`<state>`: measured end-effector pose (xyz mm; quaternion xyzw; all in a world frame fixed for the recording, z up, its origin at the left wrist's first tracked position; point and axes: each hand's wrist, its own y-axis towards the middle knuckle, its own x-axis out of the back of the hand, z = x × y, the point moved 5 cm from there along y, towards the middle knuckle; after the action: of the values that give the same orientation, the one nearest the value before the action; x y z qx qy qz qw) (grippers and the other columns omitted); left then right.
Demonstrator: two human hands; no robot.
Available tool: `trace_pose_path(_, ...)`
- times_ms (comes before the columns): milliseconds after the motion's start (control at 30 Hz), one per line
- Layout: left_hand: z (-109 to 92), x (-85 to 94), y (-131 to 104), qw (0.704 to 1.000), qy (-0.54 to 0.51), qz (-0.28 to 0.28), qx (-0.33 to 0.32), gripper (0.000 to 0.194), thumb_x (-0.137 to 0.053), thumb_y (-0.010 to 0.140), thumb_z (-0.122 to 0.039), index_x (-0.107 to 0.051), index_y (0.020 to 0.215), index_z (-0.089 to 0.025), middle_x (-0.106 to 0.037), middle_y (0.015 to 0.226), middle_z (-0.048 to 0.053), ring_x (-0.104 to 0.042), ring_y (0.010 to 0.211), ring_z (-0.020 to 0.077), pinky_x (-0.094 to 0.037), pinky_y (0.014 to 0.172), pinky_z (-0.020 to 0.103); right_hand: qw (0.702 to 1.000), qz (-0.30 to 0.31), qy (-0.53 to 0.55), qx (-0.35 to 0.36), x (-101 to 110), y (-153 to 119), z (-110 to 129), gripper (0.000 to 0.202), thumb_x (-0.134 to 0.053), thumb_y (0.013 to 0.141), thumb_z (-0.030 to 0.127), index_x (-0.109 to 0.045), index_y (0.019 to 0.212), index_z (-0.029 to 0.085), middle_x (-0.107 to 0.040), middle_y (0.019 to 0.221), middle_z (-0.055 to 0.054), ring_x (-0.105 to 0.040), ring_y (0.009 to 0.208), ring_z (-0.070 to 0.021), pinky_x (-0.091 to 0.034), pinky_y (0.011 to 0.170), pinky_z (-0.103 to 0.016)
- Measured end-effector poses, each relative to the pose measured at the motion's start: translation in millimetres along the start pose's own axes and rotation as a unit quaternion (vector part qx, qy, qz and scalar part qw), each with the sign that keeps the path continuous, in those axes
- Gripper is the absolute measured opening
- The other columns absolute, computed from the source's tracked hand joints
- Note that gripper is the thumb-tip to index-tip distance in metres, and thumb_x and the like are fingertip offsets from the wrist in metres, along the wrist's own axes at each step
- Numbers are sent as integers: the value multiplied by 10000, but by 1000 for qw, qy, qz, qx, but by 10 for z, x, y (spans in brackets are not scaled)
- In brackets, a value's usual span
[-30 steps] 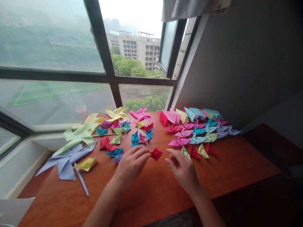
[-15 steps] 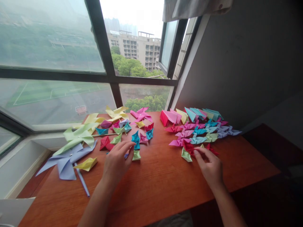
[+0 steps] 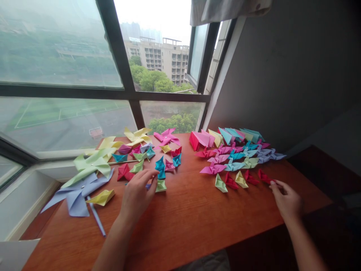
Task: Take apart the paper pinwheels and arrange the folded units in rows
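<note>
My right hand (image 3: 287, 201) is at the right end of a row of folded paper boats, its thumb and forefinger pinching a red paper boat (image 3: 264, 176). That row also holds a light green boat (image 3: 221, 183), a yellow boat (image 3: 241, 179) and two other red ones. On the left, my left hand (image 3: 140, 192) hovers over a loose group of paper boats, thumb and fingertips apart with nothing visible between them. Its fingertips are beside a blue boat (image 3: 160, 167); a pale green boat (image 3: 161, 186) lies just right of the thumb. A dark blue boat is partly hidden by this hand.
Paper pinwheels, including a lavender one (image 3: 79, 192) and a pink one (image 3: 167, 137), lie left and back on the wooden table (image 3: 180, 226). Rows of paper cranes (image 3: 234, 165) and folded paper planes (image 3: 203, 139) fill the right back. Windows (image 3: 169, 113) stand behind.
My right hand has moved right with the red paper boat, from the front of the row to its right end. My left hand has stayed nearly in place.
</note>
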<state>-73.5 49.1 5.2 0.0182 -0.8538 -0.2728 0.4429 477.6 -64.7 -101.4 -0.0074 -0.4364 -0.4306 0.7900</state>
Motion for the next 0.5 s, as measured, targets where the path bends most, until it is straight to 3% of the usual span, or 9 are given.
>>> trace_pose_path(133,-1,-3,-4,1000,1,6,0,170,-525,911,-253,-681,972,-226,-735,996,50,-687,890,220,-528,777,314,999,52,8,-3,-77,17,28,485,-581,802,570,-731,1001,154,-764,842,-112,-714,810,-276,-510,699,-340)
trace_pose_path(500,16,-25,-15,1000,9,15,2,179,-532,905,-250,-689,986,-218,-732,1008,56,-683,901,233,-530,795,332,995,28,-66,72,-48,3,273,468,-515,791,570,-734,890,169,-735,760,-108,-686,704,-270,-486,625,-343)
